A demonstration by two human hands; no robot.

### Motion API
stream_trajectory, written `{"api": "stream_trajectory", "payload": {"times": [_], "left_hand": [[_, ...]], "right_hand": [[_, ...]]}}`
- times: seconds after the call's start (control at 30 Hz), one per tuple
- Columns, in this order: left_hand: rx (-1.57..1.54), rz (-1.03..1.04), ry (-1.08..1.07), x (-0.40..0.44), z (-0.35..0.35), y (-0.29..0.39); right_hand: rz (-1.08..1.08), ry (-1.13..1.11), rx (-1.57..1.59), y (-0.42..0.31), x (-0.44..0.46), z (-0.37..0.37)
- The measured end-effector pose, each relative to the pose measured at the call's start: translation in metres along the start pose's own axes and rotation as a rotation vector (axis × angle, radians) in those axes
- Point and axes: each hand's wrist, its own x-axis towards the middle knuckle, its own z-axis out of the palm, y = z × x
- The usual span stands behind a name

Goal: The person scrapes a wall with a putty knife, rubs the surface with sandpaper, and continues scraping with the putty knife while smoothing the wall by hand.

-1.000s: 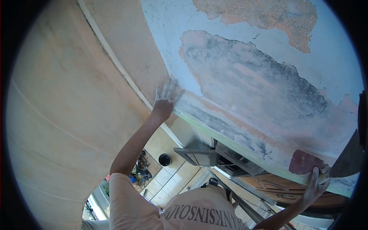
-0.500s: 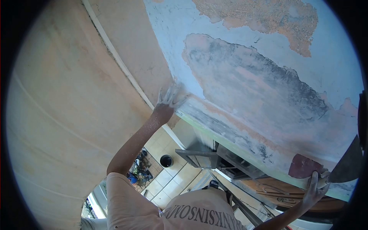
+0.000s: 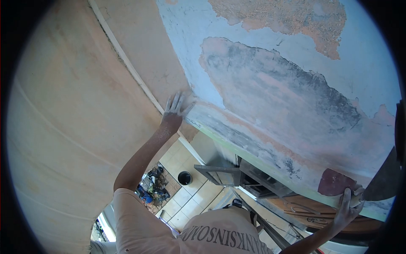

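My left hand (image 3: 173, 112), coated in white dust, lies with spread fingers against the beige wall beside the corner, near the left end of a ledge (image 3: 237, 131). My right hand (image 3: 350, 207) is at the ledge's right end, its fingers closed round the pale handle of a scraper (image 3: 382, 180) with a broad dark blade. A dark red piece of sandpaper (image 3: 336, 183) sits against the same fingers, flat near the ledge. Part of the grip is hidden. A patched wall (image 3: 279, 84) with grey, pink and pale blue areas rises above the ledge.
A thin white trim strip (image 3: 127, 63) runs down the beige wall. Far below are a tiled floor (image 3: 179, 197), a black bucket (image 3: 184, 178) and a heap of mixed items (image 3: 154, 186). Dark open-framed furniture (image 3: 218, 174) and a brown wooden surface (image 3: 313, 209) are under the ledge.
My left hand has slid left, away from the corner and the ledge, onto the beige wall. My right hand, the scraper and the sandpaper have hardly moved.
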Motion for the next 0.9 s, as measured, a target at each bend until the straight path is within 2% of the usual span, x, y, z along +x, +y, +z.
{"api": "stream_trajectory", "payload": {"times": [0.07, 0.17, 0.27, 0.37, 0.47, 0.57, 0.67, 0.77, 0.9], "left_hand": [[0.011, 0.015, 0.009, 0.001, -0.002, 0.000], [-0.119, 0.051, -0.131, -0.002, -0.043, 0.009], [-0.190, -0.061, -0.239, -0.001, -0.030, 0.001], [-0.168, -0.047, -0.238, 0.001, -0.040, -0.001], [-0.168, -0.110, -0.141, -0.008, -0.051, 0.005], [-0.537, -0.317, 0.172, -0.034, -0.043, 0.015], [-0.905, -0.493, 0.404, -0.060, -0.022, 0.055], [-0.931, -0.700, 0.360, -0.051, -0.009, 0.097], [-0.849, -0.833, 0.296, -0.012, -0.007, 0.114]], "right_hand": [[0.000, -0.031, 0.039, -0.003, 0.001, 0.000], [0.026, -0.036, 0.052, -0.002, 0.000, -0.002], [0.013, -0.050, 0.057, -0.001, 0.001, -0.002], [-0.011, -0.044, 0.064, -0.002, 0.001, 0.001], [0.004, -0.007, 0.030, -0.001, 0.000, 0.001], [0.004, -0.025, 0.020, -0.001, 0.000, -0.001], [0.026, -0.026, 0.022, -0.003, -0.001, 0.000], [0.045, -0.027, -0.016, 0.001, -0.001, -0.004], [0.087, -0.009, -0.041, 0.000, 0.000, -0.005]]}}
